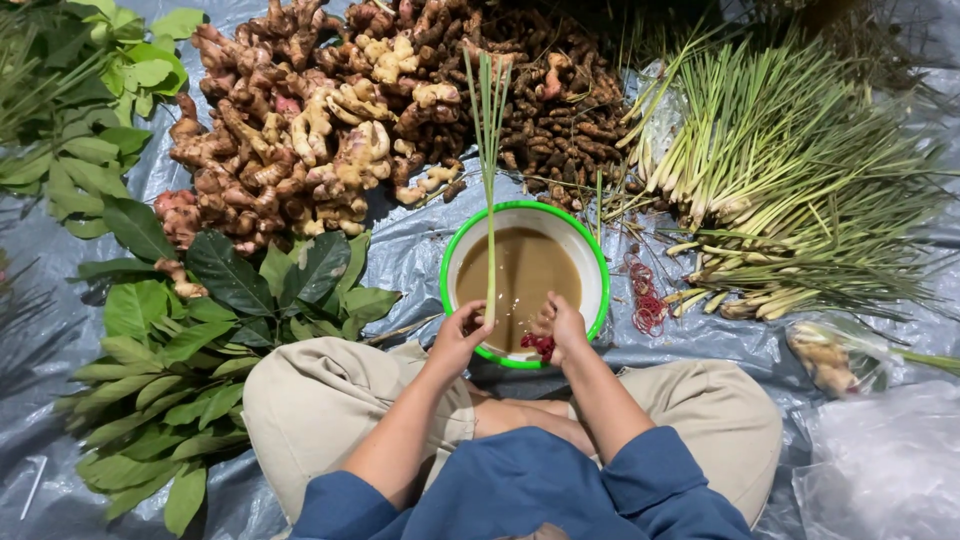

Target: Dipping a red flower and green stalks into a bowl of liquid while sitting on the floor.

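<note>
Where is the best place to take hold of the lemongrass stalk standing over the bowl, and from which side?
Probably the pale, firm lower stem of the lemongrass stalk, just above the bowl, coming from the person's side. The stalk stands upright, its top splits into thin, floppy leaves, and the left hand already pinches its base.

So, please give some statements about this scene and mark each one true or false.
1. The left hand holds a lemongrass stalk upright over the basin. True.
2. The basin holds clear water. False: the water is muddy brown.
3. The right hand holds red rubber bands. True.
4. The ginger pile lies right of the basin. False: it lies up and left; the lemongrass bundle is right.
</note>
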